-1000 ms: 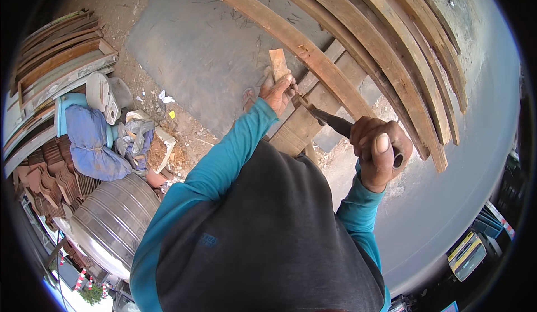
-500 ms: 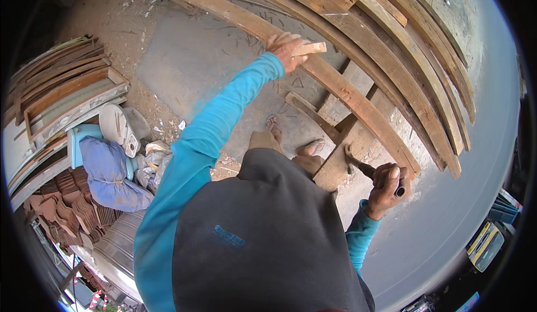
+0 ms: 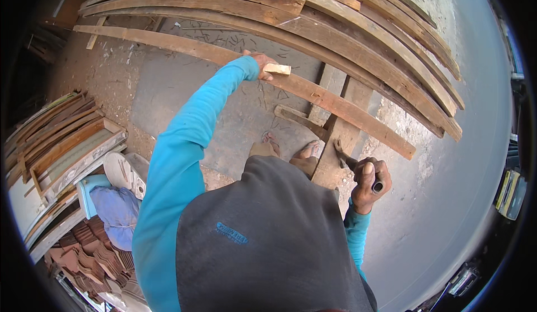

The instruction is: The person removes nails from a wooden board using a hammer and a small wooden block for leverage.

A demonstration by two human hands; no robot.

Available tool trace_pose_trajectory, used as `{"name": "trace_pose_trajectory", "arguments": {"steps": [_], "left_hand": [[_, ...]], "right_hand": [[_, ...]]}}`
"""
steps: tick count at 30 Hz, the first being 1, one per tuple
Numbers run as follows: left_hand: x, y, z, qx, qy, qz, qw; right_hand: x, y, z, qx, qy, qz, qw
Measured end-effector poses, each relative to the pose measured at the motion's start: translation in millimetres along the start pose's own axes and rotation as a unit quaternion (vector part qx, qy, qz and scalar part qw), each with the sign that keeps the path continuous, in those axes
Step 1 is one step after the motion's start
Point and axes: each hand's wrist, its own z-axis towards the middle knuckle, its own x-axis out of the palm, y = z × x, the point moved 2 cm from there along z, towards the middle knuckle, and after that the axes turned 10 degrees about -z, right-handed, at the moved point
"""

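The left hand [image 3: 258, 66] has reached farther out, fingers closed on a small wood block [image 3: 277, 69]; the right hand [image 3: 368, 184] grips a hammer [image 3: 351, 162].

- Open concrete floor [image 3: 184, 94] under my outstretched left arm, free to pass.
- Long plank [image 3: 347, 108] runs across in front, w/ stacked planks [image 3: 358, 26] right behind, blocking reach fwd.
- Short boards [image 3: 335, 138] by my feet crowd my right hand [image 3: 369, 183].
- Wide bare pavement [image 3: 447, 200] to the right.
- Left: leaning frames [image 3: 61, 149] + tile pile [image 3: 95, 250].
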Motion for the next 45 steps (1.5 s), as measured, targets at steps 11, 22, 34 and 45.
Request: {"name": "trace_pose_trajectory", "arguments": {"steps": [11, 22, 34, 45], "left_hand": [[85, -2, -62, 0.134, -0.377, -0.007, 0.916], [157, 29, -114, 0.136, -0.465, -0.151, 0.862], [187, -3, -149, 0.134, -0.480, -0.128, 0.858], [150, 57, -112, 0.186, -0.421, 0.008, 0.888]], "right_hand": [[-13, -10, -2, -0.023, -0.040, 0.013, 0.999], [-1, 4, -14, 0.047, 0.027, 0.066, 0.996], [16, 16, -22, 0.058, 0.058, 0.033, 0.996], [30, 14, -27, 0.053, 0.020, 0.024, 0.998]]}}
